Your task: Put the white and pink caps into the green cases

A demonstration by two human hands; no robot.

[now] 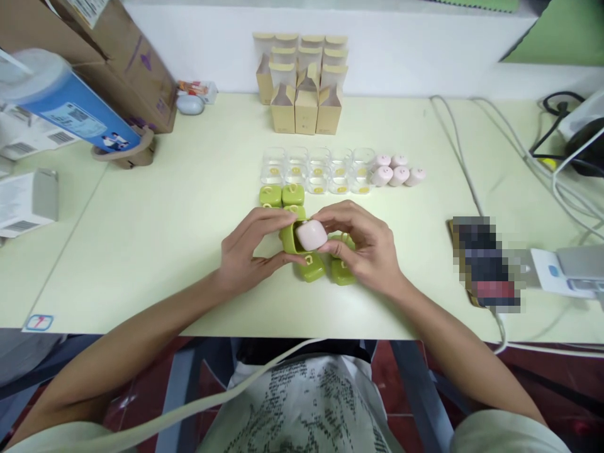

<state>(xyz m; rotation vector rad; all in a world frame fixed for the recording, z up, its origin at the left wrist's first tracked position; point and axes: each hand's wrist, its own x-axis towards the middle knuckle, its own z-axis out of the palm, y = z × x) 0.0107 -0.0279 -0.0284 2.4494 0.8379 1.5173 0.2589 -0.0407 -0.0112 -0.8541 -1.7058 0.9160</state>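
1. nearest the camera, a pale cable (226,396) runs slantwise across the printed shirt (311,406), on the near side of the table (155,226).
2. on the left, a blue cup (85,107) leans in a brown holder (129,154) beside a cardboard box (136,82); on the right lies a phone (486,261), its screen blurred out.
3. far off by the wall, small cartons (306,113) stand in rows with their flaps up. nearer are two rows of clear tubs (319,171), with five pink blocks (399,175) just to their right.
4. closer in, loose green boxes (311,269) with little loops lie around the hands, which partly cover some.
5. the held green box (289,240) is between the hands, its open side facing right; a pink block (312,235) is at that opening, how deep i cannot tell.
6. the left hand (248,251) grips the green box, fingers on the far side, thumb on the near.
7. the right hand (368,248) pinches the pink block, fingers curled; both forearms angle inward from the near corners.
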